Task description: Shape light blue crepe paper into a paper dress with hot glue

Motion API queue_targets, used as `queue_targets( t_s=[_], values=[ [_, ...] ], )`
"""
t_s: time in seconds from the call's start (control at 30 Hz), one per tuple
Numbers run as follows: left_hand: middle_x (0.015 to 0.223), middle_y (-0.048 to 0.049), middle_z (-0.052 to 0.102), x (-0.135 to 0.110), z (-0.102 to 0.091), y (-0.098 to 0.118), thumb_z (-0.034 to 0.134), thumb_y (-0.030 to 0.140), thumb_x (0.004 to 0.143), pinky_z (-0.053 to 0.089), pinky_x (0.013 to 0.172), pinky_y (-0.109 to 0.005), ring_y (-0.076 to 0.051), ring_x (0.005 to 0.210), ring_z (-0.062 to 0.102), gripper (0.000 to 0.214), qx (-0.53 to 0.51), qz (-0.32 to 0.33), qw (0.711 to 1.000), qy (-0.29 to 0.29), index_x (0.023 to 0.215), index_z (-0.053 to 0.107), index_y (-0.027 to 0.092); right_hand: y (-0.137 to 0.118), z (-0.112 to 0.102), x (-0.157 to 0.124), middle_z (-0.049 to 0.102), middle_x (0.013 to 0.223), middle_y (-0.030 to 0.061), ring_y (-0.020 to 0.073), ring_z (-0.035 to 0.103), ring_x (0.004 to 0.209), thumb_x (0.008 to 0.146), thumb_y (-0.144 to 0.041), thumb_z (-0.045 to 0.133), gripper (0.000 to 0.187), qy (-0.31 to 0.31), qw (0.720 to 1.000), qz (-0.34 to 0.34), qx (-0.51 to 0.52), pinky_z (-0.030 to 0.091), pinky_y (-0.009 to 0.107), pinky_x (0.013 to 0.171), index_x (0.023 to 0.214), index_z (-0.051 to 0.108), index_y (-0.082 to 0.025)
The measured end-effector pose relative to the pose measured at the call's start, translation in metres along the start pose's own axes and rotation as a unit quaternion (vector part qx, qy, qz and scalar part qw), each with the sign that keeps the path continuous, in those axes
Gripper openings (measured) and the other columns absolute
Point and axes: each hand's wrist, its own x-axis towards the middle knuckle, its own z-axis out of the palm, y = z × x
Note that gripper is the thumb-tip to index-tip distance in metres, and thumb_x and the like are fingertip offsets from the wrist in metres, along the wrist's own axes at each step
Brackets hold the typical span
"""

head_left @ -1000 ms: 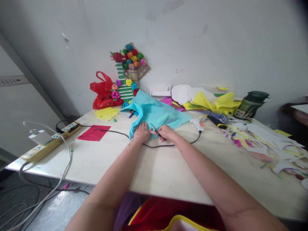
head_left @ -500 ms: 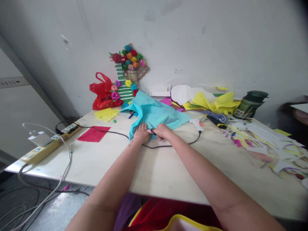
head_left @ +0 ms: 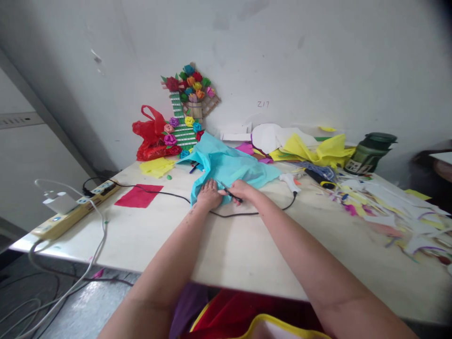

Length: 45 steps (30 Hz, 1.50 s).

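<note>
A thin light-blue sheet (head_left: 240,165), crumpled and raised in folds, lies in the middle of the table. On its near edge my left hand (head_left: 210,194) rests flat, fingers stretched forward and pressing it down. Close on the right, my right hand (head_left: 243,190) is closed around small scissors (head_left: 233,195) with dark handles. Their blades point up and left at the sheet, beside my left thumb. Whether the blades are around the sheet's edge I cannot tell. A black cord (head_left: 233,215) runs just in front of both hands.
A white glue gun (head_left: 290,181) lies right of the sheet. Paper scraps (head_left: 388,212) cover the table's right side, near a dark green bottle (head_left: 370,153). At left are a red square (head_left: 139,196) and a power strip (head_left: 70,216). Paper-flower decorations (head_left: 183,113) stand behind.
The scissors have tilted in my right hand, so more of the handles and blades shows. My left hand has stayed in place on the sheet.
</note>
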Motion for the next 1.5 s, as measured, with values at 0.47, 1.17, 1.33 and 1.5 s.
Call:
queue_targets(
  t_s=[0.47,1.17,1.33,1.5],
  values=[
    [0.142,-0.0024,0.024,0.000,-0.004,0.004,0.026,0.045,0.084,0.025,0.098,-0.049,-0.033,0.125,0.026,0.049,-0.001,0.014,0.999,0.034,0.131,0.032,0.033,0.035,-0.067,-0.021,0.061,0.059,0.0036,0.0147,0.057,0.053,0.065,-0.055,0.060,0.039,0.224,0.971,-0.016,-0.077,0.038,0.022,0.047,0.074,0.063,-0.017],
    [0.137,0.0017,0.036,0.004,0.000,0.014,0.017,0.048,0.086,0.015,0.102,-0.052,-0.025,0.124,0.030,0.053,0.054,0.104,0.991,0.063,0.130,0.035,0.026,0.030,-0.012,0.027,0.057,0.102,0.0081,0.0220,0.056,0.089,0.077,-0.034,0.054,0.034,0.289,0.897,-0.044,-0.331,0.040,0.030,0.071,0.108,0.048,-0.023],
    [0.132,-0.0007,0.042,0.004,0.001,0.018,0.018,0.049,0.085,0.019,0.101,-0.050,-0.025,0.119,0.036,0.052,0.057,0.103,0.988,0.102,0.127,0.039,0.026,0.034,-0.010,0.028,0.058,0.100,0.0064,0.0212,0.057,0.086,0.077,-0.029,0.052,0.030,0.300,0.894,-0.048,-0.328,0.041,0.029,0.068,0.107,0.049,-0.023],
    [0.137,0.0019,0.035,0.004,0.001,0.014,0.018,0.051,0.085,0.018,0.102,-0.050,-0.024,0.125,0.028,0.053,0.036,0.095,0.993,0.060,0.130,0.034,0.028,0.034,-0.009,0.024,0.059,0.099,0.0062,0.0211,0.057,0.087,0.077,-0.028,0.051,0.030,0.308,0.895,-0.058,-0.319,0.041,0.029,0.068,0.106,0.049,-0.023]
  ],
)
